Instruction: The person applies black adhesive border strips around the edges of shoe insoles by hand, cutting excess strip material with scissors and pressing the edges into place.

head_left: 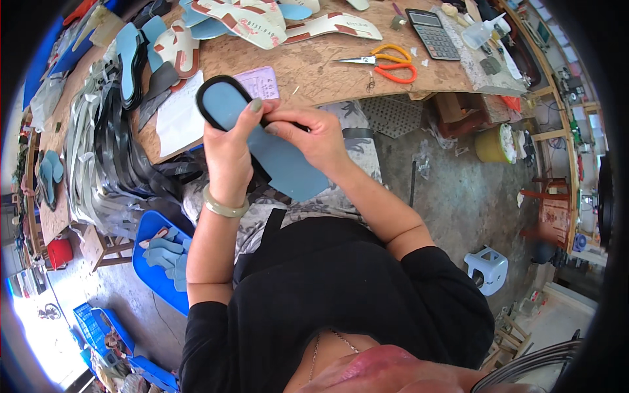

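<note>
A light blue shoe insole (295, 171) is held up before me over my lap. A black edging strip (202, 99) runs round its upper rounded end, and a loose end of black strip hangs beside my left wrist. My left hand (229, 147) is wrapped round the insole, its thumb pressed on the blue face. My right hand (316, 136) pinches the black strip at the insole's right edge with thumb and forefinger. The fingers behind the insole are hidden.
On the wooden table lie orange-handled scissors (386, 63), a calculator (432, 33), white-and-red insoles (246, 21) and a purple slip (261, 82). Long black and grey strips (118, 147) hang over its left side. A blue bin (149, 265) holds blue pieces; a stool (487, 270) stands right.
</note>
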Available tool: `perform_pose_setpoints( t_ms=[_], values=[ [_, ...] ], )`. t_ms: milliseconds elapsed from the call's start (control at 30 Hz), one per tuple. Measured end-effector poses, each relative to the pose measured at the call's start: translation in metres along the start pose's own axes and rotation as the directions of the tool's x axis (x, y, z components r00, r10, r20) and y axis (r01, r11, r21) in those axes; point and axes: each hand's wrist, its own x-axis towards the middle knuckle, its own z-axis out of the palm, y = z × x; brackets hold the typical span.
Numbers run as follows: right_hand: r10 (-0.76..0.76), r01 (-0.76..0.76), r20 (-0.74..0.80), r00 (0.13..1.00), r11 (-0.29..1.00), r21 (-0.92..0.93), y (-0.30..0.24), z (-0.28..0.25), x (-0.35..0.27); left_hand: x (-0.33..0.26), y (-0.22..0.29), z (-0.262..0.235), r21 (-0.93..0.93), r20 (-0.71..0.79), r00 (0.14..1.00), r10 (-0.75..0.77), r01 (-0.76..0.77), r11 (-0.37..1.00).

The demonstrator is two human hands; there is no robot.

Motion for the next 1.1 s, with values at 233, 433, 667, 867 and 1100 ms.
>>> perform_pose_setpoints(
  t_ms=[233, 433, 667, 867, 1100],
  values=[
    [0.222, -0.221, 0.059, 0.973, 0.975, -0.03, -0.004, -0.01, -0.021, -0.007, 0.006, 0.002, 0.024, 0.023, 1.0, 0.011, -0.012, 1.0],
    [0.025, 0.024, 0.184, 0.983, 0.965, -0.262, -0.005, -0.015, -0.016, -0.011, 0.015, 0.007, 0.125, 0.075, 0.997, -0.014, 0.004, 0.992],
    [0.01, -0.005, 0.068, 0.998, 0.997, -0.073, -0.018, -0.001, -0.011, -0.008, 0.019, 0.003, 0.056, 0.097, 0.992, 0.085, -0.091, 0.994],
    [0.064, -0.051, 0.059, 0.996, 0.98, -0.192, -0.016, -0.015, -0.016, -0.006, 0.014, 0.001, -0.015, -0.019, 0.991, 0.134, -0.134, 0.991],
    [0.231, -0.187, 0.166, 0.959, 0.952, -0.244, -0.008, -0.015, -0.009, -0.009, 0.019, 0.004, 0.12, 0.099, 0.976, 0.194, -0.205, 0.971]
  ],
)
